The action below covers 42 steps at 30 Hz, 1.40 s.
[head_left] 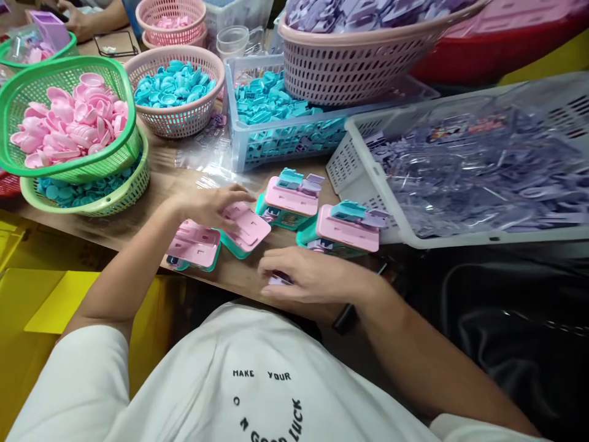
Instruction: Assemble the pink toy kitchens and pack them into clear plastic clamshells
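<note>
Several pink-and-teal plastic toy units lie on the wooden table. My left hand rests with fingers bent on one unit, next to another unit at the table's front edge. My right hand lies palm down near the edge, fingers curled over a small lilac piece. Two more units, topped with teal and lilac parts, stand just beyond my hands.
A green basket of pink parts sits on another with teal parts at left. A pink basket and blue crate hold teal pieces. A white crate holds bagged lilac parts. Another person's hand is far left.
</note>
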Each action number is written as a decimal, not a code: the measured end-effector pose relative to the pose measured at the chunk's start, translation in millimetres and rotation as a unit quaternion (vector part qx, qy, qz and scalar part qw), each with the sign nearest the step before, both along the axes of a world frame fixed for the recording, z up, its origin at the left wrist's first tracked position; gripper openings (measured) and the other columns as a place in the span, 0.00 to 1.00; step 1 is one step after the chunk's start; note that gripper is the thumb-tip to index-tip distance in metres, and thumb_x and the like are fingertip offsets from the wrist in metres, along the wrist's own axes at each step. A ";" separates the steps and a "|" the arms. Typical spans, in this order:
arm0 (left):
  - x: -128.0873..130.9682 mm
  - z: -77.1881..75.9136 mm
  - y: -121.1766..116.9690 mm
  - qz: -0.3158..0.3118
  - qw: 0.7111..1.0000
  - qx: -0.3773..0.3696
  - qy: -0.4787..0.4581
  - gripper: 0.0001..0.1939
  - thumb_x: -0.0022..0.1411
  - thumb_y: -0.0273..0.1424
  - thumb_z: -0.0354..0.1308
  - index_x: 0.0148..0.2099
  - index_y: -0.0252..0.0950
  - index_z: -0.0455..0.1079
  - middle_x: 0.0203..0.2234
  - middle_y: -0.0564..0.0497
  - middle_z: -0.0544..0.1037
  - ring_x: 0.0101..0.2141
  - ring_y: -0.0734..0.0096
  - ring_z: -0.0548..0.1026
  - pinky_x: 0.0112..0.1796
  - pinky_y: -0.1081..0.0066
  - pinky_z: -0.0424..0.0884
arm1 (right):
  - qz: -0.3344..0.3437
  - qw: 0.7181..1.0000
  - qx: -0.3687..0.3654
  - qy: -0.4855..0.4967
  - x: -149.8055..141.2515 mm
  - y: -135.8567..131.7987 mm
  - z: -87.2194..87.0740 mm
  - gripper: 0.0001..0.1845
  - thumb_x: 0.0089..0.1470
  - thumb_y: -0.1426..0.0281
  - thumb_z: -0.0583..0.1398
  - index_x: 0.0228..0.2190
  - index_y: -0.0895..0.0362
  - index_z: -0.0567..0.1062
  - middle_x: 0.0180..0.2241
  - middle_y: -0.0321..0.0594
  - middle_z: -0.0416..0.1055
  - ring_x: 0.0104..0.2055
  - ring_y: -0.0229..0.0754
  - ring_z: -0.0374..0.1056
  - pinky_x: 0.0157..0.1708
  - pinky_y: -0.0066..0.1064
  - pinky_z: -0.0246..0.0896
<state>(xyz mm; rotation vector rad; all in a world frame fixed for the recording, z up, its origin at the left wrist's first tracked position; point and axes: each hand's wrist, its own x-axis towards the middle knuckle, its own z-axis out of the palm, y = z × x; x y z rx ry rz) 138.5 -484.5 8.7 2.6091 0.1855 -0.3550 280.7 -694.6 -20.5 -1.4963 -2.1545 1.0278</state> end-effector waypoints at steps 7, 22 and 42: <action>17.9 -13.6 -67.0 0.103 0.980 0.173 0.000 0.27 0.61 0.46 0.60 0.53 0.29 0.70 0.51 0.31 0.71 0.49 0.40 0.72 0.49 0.52 0.67 | -0.318 0.935 0.050 0.151 33.0 -8.9 -0.3 0.24 0.60 0.50 0.56 0.24 0.56 0.68 0.21 0.32 0.60 0.23 0.34 0.54 0.25 0.28 0.51; 1.8 -22.1 -74.7 -0.107 0.989 0.005 -0.104 0.39 0.49 0.29 0.64 0.64 0.33 0.59 0.58 0.35 0.67 0.58 0.46 0.66 0.59 0.51 0.62 | -0.426 0.830 0.148 0.328 22.9 -26.1 -46.0 0.19 0.54 0.50 0.63 0.33 0.53 0.79 0.43 0.42 0.72 0.49 0.44 0.68 0.47 0.37 0.67; 4.3 -34.2 -87.3 0.214 0.873 -0.313 -0.306 0.18 0.66 0.41 0.56 0.49 0.32 0.73 0.42 0.43 0.77 0.39 0.67 0.77 0.37 0.71 0.73 | -0.387 0.837 0.223 0.315 7.9 20.4 -28.5 0.22 0.55 0.49 0.63 0.40 0.52 0.71 0.40 0.39 0.69 0.40 0.39 0.68 0.39 0.31 0.67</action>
